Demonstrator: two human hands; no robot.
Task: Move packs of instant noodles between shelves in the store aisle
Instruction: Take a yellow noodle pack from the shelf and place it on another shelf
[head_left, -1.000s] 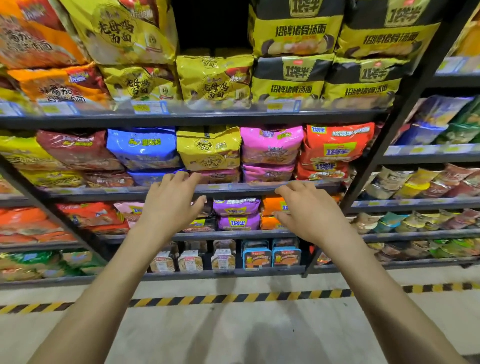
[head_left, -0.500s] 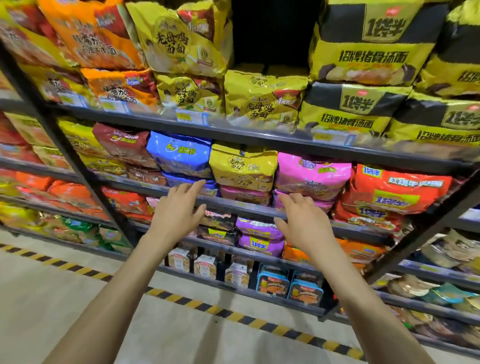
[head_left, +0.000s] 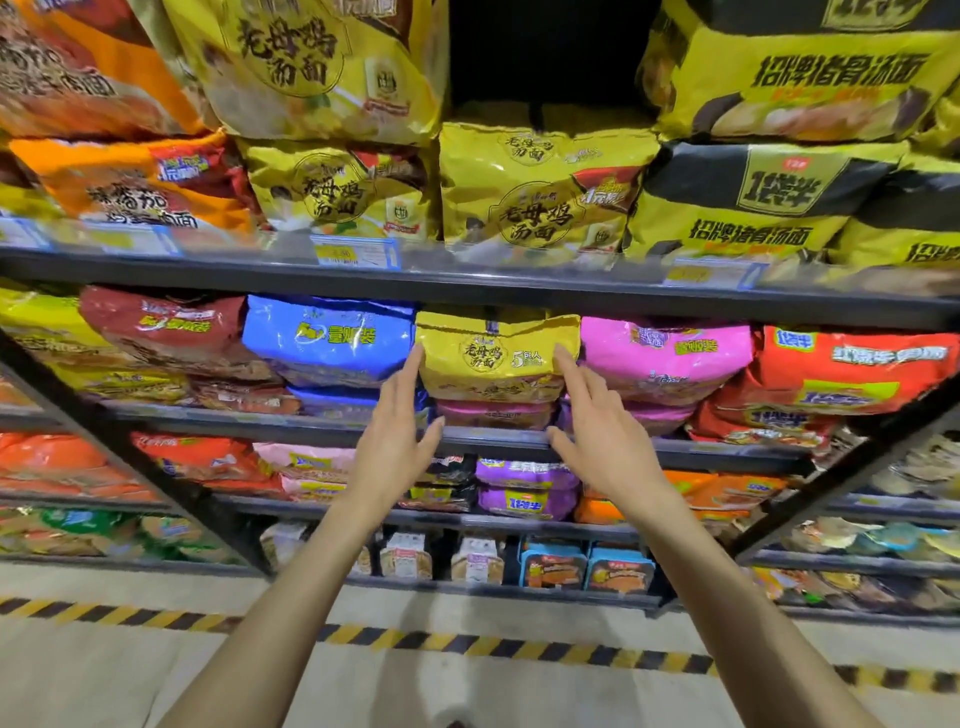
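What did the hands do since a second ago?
Both went up and forward: the left hand and right hand now flank the yellow noodle pack, fingers spread, not gripping it yet. The packs stay on their shelves.

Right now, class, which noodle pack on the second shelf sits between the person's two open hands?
The yellow pack, flanked by the blue pack and pink pack; left hand and right hand frame it.
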